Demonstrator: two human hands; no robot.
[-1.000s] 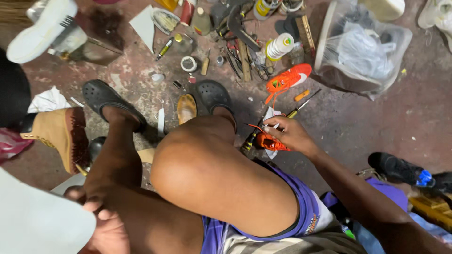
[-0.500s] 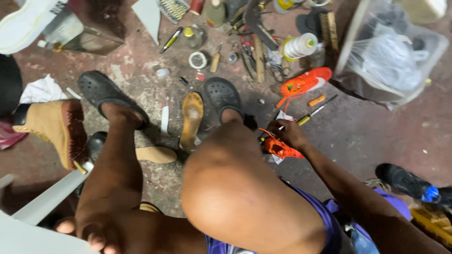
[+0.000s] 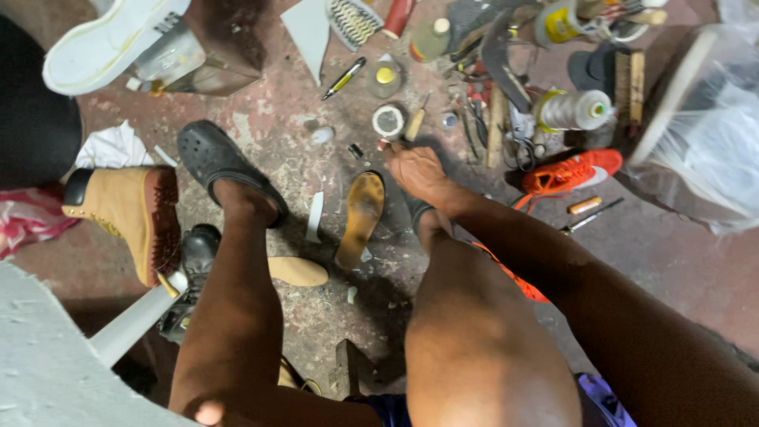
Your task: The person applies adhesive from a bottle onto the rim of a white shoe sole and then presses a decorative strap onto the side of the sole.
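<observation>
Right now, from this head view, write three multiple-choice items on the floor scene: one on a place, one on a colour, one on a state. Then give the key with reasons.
1. Where does the tan insole lie?
A. Between the two feet
B. Inside the plastic bag
C. On the white shoe sole

2. What colour is the shoe right of the reaching arm?
A. Black
B. Bright orange
C. Green

3. What is the right hand doing?
A. Gripping the tan boot
B. Resting on the knee
C. Reaching over the floor near a small round tape roll, holding nothing that can be seen

Key:
1 A, the insole rests on the floor beside the black clog, between the legs.
2 B, the shoe is vivid orange with a white edge.
3 C, the fingers stretch toward the small tools; the tan boot stands far to the left.
</observation>
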